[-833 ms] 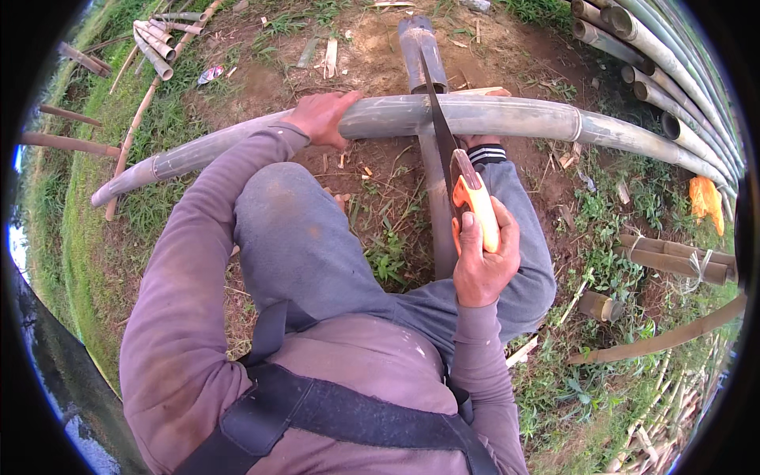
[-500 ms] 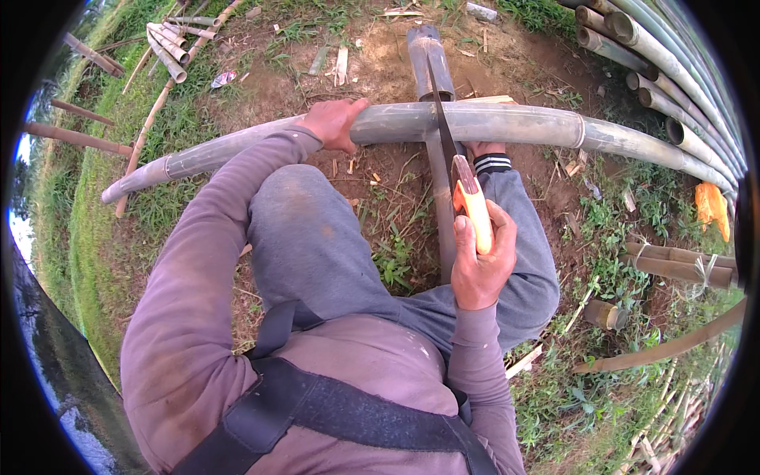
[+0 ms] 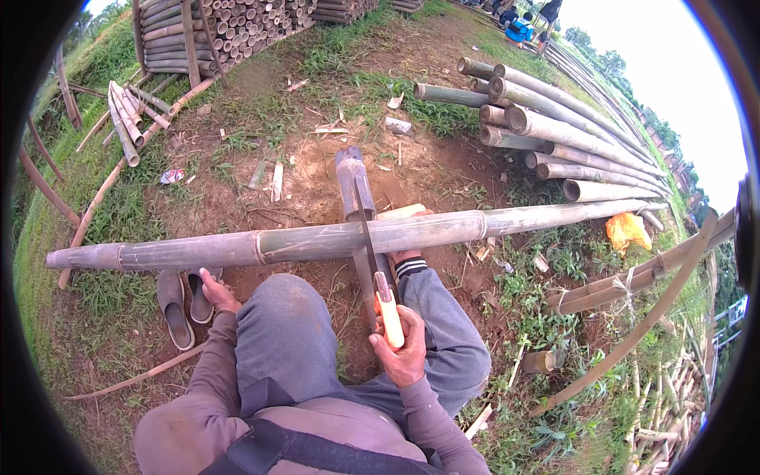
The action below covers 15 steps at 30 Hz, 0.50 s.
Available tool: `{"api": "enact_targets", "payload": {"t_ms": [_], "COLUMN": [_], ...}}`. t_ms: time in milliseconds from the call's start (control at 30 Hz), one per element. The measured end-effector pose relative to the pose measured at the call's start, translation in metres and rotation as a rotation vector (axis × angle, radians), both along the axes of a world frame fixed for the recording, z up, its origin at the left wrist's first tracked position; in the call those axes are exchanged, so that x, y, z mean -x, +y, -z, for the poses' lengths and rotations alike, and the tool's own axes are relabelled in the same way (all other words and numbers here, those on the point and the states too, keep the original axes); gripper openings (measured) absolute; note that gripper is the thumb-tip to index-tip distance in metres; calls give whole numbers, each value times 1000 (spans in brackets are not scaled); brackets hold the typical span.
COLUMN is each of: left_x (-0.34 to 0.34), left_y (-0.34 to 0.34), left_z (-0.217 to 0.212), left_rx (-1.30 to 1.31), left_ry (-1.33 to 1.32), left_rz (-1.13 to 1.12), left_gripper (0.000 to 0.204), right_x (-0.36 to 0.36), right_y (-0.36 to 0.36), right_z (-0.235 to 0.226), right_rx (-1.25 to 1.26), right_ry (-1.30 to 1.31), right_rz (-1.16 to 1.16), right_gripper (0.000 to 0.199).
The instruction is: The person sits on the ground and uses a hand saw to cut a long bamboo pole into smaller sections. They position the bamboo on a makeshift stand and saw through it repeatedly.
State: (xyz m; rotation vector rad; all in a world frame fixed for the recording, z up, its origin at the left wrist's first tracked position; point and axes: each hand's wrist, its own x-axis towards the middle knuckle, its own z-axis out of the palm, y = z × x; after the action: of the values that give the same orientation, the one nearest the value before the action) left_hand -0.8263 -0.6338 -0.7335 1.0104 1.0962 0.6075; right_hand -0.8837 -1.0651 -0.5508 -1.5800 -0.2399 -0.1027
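Observation:
A long grey-green bamboo pole lies crosswise in front of me, resting across a short upright-slanting bamboo piece. My right hand grips the orange-and-cream handle of a handsaw. Its dark blade passes over the pole near the middle; how deep it sits in the bamboo I cannot make out. My left hand is off the pole, just below it and beside my left knee, fingers apart and holding nothing. My bare foot shows partly below the pole.
A pair of brown slip-on shoes stands near my left hand. Thick bamboo poles are piled at the right. Stacked bamboo fills a rack at the far left. A yellow-orange plastic bag lies near the pole's right end.
My left hand has let go of the pole and dropped toward my left knee. The view has tilted up and shifted right. My right hand still holds the handsaw at the pole.

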Motion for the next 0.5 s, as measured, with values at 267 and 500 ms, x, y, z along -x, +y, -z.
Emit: {"api": "enact_targets", "payload": {"t_ms": [267, 500], "left_x": [-55, -59], "left_y": [22, 30], "left_z": [2, -25], "left_rx": [631, 600], "left_ry": [-710, -893], "left_rz": [-277, -306], "left_gripper": [104, 100], "right_x": [12, 7], "right_y": [9, 21], "right_z": [4, -2], "right_rx": [13, 38], "right_ry": [280, 55], "right_rz": [221, 303], "right_gripper": [41, 36]}}
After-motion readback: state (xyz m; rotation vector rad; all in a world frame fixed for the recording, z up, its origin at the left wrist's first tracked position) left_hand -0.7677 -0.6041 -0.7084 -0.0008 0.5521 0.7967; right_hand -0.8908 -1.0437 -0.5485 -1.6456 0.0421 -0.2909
